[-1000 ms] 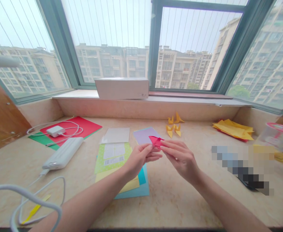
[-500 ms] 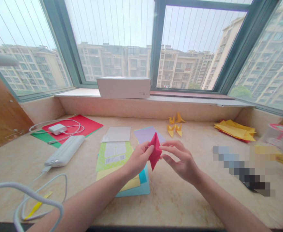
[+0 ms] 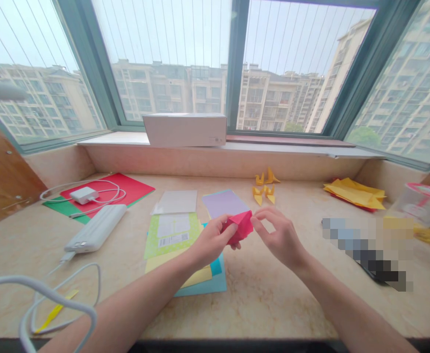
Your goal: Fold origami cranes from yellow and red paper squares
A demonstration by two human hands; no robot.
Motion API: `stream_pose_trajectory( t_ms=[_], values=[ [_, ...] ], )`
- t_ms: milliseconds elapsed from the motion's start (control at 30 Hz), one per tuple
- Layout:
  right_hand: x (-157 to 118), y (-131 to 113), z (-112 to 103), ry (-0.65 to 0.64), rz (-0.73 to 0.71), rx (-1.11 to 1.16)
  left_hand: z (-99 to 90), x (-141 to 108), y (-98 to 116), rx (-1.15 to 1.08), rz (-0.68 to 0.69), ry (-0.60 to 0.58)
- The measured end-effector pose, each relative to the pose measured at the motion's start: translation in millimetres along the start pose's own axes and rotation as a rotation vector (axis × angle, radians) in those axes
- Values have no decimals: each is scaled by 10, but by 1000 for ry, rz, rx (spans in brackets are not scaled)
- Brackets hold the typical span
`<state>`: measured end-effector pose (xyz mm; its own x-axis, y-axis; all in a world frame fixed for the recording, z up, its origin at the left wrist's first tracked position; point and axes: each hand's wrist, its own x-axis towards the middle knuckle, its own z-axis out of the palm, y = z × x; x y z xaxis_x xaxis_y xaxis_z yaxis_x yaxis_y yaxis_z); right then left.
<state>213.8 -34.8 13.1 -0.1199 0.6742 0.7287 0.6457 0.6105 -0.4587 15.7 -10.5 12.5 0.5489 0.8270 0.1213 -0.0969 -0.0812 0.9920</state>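
Observation:
A folded piece of pink-red paper is held above the counter, its point turned to the right. My left hand grips its left side, thumb on top and fingertips showing underneath. At the paper's right tip, my right hand pinches with thumb and forefinger. Below my left forearm lie light green, yellow and blue sheets. A purple sheet lies just behind the hands. Several small yellow folded paper figures stand farther back, right of centre.
On the left are a white power bank, a charger on red and green sheets, and looping white cables. Yellow sheets, a pixelated object and a clear cup sit right. A white box rests on the sill.
The pink-red paper has turned from upright to pointing right. My right thumb and forefinger have closed together at its tip. The whole view has shifted slightly.

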Motion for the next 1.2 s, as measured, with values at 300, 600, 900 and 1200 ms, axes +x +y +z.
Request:
stream_pose_trajectory(
  t_ms=[300,600,900,1200],
  values=[
    [3,21,-3,-81,-22,7,-9,-4,-44,75,-62,-30],
    [-19,58,-4,-84,-49,52,-7,-2,-12,108,-58,-33],
    [-3,16,-24,-74,-6,15,4,-12,-22,137,-19,-59],
    [-6,35,-30,-43,-71,-31,10,-26,-24,140,-16,-66]
  ],
)
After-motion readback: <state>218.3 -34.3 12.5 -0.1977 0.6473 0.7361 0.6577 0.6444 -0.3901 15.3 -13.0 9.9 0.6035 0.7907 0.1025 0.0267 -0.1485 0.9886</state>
